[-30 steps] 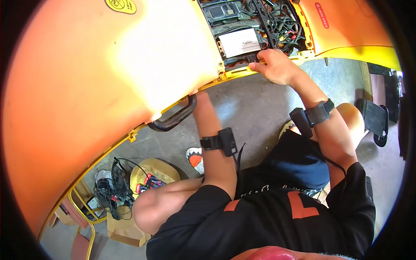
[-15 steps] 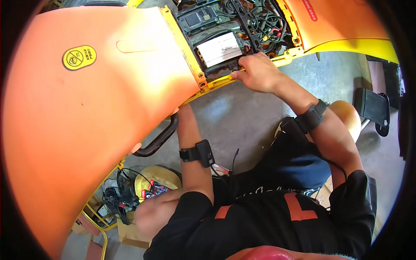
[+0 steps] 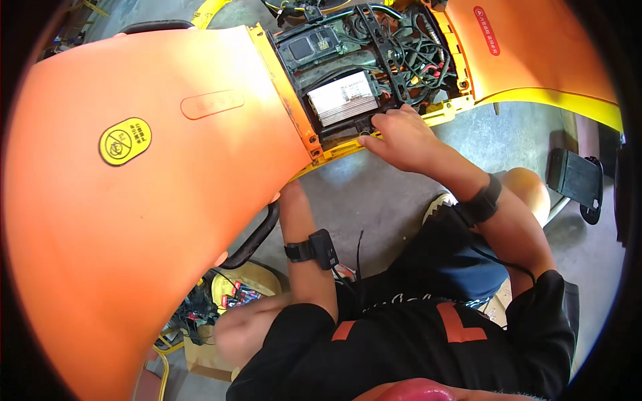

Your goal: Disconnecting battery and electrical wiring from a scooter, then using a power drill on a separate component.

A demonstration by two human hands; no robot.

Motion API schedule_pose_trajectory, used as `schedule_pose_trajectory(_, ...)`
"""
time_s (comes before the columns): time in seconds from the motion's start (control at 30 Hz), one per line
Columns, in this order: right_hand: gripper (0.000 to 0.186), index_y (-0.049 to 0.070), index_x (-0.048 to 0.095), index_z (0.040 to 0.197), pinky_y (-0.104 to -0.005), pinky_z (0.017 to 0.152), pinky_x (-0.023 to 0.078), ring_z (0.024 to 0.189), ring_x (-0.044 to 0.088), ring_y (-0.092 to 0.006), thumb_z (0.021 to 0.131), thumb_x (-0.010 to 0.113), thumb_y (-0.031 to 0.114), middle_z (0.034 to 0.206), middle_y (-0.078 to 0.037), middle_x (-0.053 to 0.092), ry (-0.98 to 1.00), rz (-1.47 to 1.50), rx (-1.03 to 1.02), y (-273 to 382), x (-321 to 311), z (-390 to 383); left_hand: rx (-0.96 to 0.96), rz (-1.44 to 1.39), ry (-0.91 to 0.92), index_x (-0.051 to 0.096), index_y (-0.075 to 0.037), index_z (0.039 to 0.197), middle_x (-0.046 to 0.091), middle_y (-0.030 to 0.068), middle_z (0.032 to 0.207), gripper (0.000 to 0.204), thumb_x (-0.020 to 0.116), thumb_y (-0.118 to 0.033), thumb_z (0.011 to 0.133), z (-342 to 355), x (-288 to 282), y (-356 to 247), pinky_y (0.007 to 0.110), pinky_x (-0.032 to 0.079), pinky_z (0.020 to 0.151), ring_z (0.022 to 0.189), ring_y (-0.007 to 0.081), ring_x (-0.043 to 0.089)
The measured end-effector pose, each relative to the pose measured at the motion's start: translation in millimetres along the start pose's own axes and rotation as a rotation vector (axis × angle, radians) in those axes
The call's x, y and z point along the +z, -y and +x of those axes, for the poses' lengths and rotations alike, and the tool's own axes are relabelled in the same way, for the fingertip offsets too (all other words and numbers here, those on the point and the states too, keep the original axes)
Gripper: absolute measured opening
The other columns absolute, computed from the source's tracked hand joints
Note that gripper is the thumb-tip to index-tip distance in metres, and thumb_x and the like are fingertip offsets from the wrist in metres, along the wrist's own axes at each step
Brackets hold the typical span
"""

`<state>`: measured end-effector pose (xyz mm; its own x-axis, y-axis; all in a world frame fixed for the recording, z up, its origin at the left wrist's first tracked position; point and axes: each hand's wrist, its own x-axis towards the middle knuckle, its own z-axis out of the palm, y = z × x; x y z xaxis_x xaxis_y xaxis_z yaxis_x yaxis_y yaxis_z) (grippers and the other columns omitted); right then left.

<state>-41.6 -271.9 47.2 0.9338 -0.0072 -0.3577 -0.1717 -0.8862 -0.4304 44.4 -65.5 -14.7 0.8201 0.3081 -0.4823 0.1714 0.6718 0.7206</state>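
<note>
My right hand [image 3: 404, 139] grips the lower edge of the opened compartment at the yellow rail [image 3: 438, 117], fingers curled over it beside a silver finned box [image 3: 342, 99]. My left forearm [image 3: 304, 271] reaches under the orange body panel [image 3: 167, 174]; that hand is hidden by the panel near a black tubular handle [image 3: 254, 237]. The compartment holds a dark rectangular unit [image 3: 307, 45] and tangled black cables [image 3: 421, 57].
A second orange panel [image 3: 535, 50] with a yellow lower trim adjoins at the right. A black plastic part [image 3: 572, 180] stands at the right. On the floor [image 3: 374, 207], by my left knee, lie a tan container [image 3: 261, 281] with small packets, bundled cables [image 3: 200, 314] and cardboard [image 3: 200, 361].
The view has shifted, bringing more of the machine's top into sight. My right hand stays on the rail; my left hand has gone further out of sight beneath the panel.
</note>
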Motion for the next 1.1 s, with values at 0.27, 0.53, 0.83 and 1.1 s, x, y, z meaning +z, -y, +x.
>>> schedule_pose_trajectory(0.27, 0.041, 0.000, 0.060, 0.080, -0.0450, 0.084, 0.043, 0.081, 0.060, -0.0376, 0.091, 0.060, 0.039, 0.077, -0.021, 0.063, 0.000, 0.008, -0.026, -6.2, -0.9, 1.7, -0.003, 0.007, -0.007, 0.049, -0.006, 0.132, 0.055, 0.0116, 0.132, 0.059, 0.038, -0.051, 0.095, -0.2, -3.3, 7.5, 0.043, 0.045, 0.103, 0.121, 0.0279, 0.054)
schedule_pose_trajectory(0.53, 0.041, -0.001, 0.060, 0.080, -0.0462, 0.085, 0.042, 0.081, 0.060, -0.0390, 0.093, 0.058, 0.038, 0.078, -0.021, 0.063, 0.022, 0.006, -0.045, -4.4, -1.9, 3.9, -0.004, 0.037, -0.015, 0.049, -0.007, 0.133, 0.055, 0.0115, 0.132, 0.061, 0.037, -0.053, 0.095, -1.9, -4.1, 8.5, 0.044, 0.045, 0.103, 0.122, 0.0281, 0.053)
schedule_pose_trajectory(0.83, 0.041, 0.000, 0.061, 0.078, -0.0474, 0.085, 0.043, 0.083, 0.062, -0.0389, 0.092, 0.059, 0.037, 0.077, -0.021, 0.064, 0.033, 0.081, -0.027, -3.3, -6.5, 7.0, 0.000, 0.057, -0.034, 0.049, -0.007, 0.134, 0.055, 0.0115, 0.132, 0.064, 0.035, -0.056, 0.094, -9.5, -6.8, 7.1, 0.044, 0.044, 0.104, 0.123, 0.0283, 0.053)
schedule_pose_trajectory(1.1, 0.035, 0.001, 0.061, 0.079, -0.0454, 0.085, 0.043, 0.082, 0.063, -0.0364, 0.089, 0.065, 0.035, 0.078, -0.019, 0.065, 0.012, 0.070, 0.005, -1.1, -2.5, 8.0, 0.005, 0.080, -0.043, 0.048, -0.008, 0.135, 0.055, 0.0115, 0.133, 0.067, 0.033, -0.059, 0.094, -13.8, -2.7, 8.4, 0.044, 0.044, 0.104, 0.124, 0.0285, 0.052)
